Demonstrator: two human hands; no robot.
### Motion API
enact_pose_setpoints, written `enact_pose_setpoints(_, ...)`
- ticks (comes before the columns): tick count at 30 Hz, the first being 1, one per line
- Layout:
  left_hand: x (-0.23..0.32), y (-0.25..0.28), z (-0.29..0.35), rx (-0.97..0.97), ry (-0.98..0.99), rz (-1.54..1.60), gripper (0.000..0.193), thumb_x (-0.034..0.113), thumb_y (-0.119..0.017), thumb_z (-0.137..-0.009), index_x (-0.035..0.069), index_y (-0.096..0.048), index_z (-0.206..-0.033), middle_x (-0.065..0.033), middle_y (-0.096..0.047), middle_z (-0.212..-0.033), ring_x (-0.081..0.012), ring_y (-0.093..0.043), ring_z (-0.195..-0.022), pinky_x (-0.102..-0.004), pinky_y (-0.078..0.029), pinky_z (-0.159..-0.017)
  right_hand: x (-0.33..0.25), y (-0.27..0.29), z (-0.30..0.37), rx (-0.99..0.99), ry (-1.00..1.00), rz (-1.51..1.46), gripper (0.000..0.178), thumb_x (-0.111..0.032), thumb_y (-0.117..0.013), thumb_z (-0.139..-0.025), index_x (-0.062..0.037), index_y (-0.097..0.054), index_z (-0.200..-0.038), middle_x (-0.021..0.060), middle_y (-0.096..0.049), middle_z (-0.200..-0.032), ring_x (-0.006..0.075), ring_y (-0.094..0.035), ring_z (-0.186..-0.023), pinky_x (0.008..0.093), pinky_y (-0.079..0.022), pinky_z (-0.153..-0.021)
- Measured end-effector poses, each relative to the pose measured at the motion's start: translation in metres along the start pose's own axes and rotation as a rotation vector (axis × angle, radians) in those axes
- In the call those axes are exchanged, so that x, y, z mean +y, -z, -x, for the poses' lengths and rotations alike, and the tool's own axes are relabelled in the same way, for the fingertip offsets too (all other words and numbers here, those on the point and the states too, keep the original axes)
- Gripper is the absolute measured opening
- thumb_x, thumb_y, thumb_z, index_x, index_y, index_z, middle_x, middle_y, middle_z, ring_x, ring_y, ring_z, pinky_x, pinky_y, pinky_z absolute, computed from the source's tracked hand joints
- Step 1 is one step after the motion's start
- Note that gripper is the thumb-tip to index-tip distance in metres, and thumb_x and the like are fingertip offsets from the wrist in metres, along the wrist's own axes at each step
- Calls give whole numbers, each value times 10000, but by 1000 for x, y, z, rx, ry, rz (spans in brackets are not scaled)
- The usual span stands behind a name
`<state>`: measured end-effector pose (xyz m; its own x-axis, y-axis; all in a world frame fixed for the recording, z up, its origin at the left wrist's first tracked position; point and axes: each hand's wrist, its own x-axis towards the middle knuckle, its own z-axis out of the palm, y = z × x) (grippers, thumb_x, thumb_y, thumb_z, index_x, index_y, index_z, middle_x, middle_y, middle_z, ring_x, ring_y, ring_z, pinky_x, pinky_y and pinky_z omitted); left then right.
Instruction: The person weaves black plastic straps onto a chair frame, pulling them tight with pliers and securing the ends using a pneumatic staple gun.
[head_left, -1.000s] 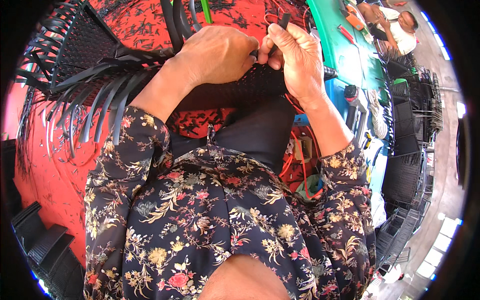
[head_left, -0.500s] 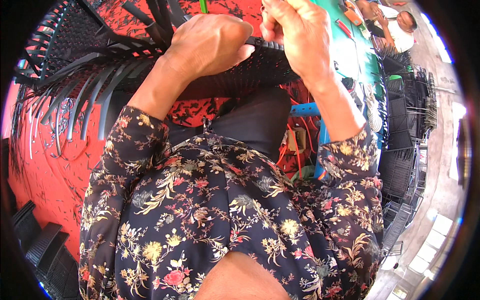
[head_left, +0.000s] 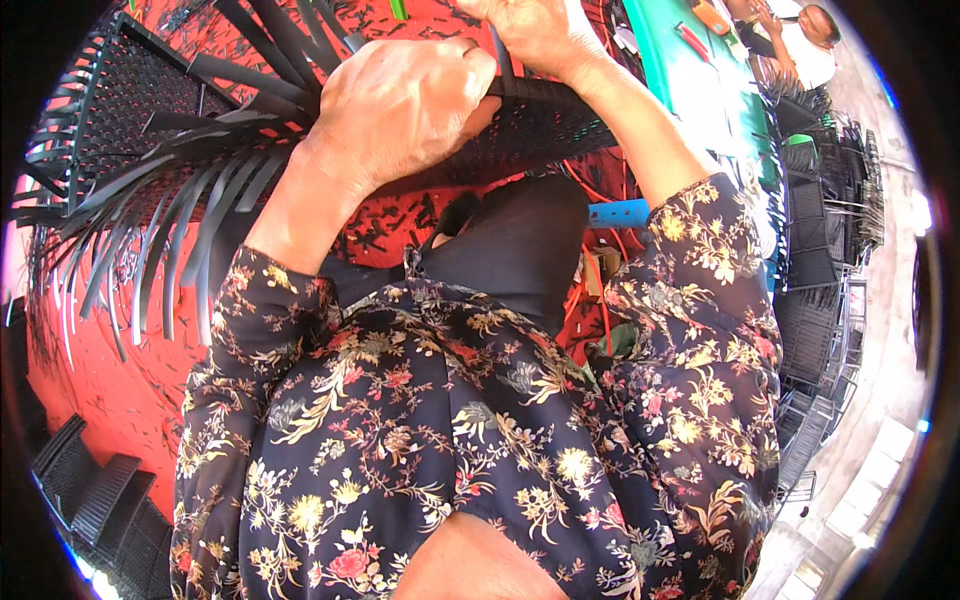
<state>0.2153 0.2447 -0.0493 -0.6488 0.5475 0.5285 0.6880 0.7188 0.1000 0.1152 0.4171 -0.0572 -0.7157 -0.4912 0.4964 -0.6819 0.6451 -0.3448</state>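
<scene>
Across my lap lies a black woven plastic panel [head_left: 555,122], with many loose flat black strips [head_left: 215,200] fanning out from its left part. My left hand [head_left: 405,105] is closed at the panel's upper edge, its thumb along the near side; the fingertips are hidden. Up at the top of the view my right hand [head_left: 530,35] is pinched shut on a black plastic strip [head_left: 502,62] that rises from the panel's edge. The fingers of that hand are partly cut off by the frame.
Black strip scraps litter the red floor [head_left: 110,390]. A green tabletop [head_left: 690,90] at the right carries a red-handled tool [head_left: 692,42]. Black woven furniture [head_left: 805,250] is stacked farther right, and more [head_left: 95,480] stands lower left. Another person [head_left: 795,45] sits at the far right.
My right hand has moved up and left, away from the panel, and a strip now shows taut below it. The left hand stays at the edge, shifted slightly left.
</scene>
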Motion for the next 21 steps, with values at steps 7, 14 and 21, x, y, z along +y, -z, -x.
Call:
enact_pose_setpoints(7, -2, 3, 7, -27, 7, -54, 285, 240, -760, -759, 109, -596, -952, -56, -665, -919, -269, -661, -785, -387, -513, -667, 21, -27, 0, -331, 298, 374, 347, -306, -540, -931, -52, -663, -730, 132, -648, -773, 335, -652, -751, 457, -526, -646)
enact_pose_setpoints(14, -3, 10, 1, -52, -11, 3, 295, 236, -742, -784, 116, -624, -1026, -62, -654, -885, -291, -657, -776, -408, -522, -659, 3, -13, 0, -150, 33, 242, 343, -302, -527, -946, -33, -624, -756, 171, -630, -730, 371, -645, -734, 473, -518, -659)
enact_pose_setpoints(21, -7, 10, -7, -22, -8, 21, 221, 260, -699, -812, 88, -588, -897, -82, -630, -767, -318, -656, -721, -440, -528, -603, -56, 29, 14, 301, -413, -584, 379, -191, -591, -962, -28, -465, -645, 47, -511, -544, 107, -513, -512, 308, -390, -480)
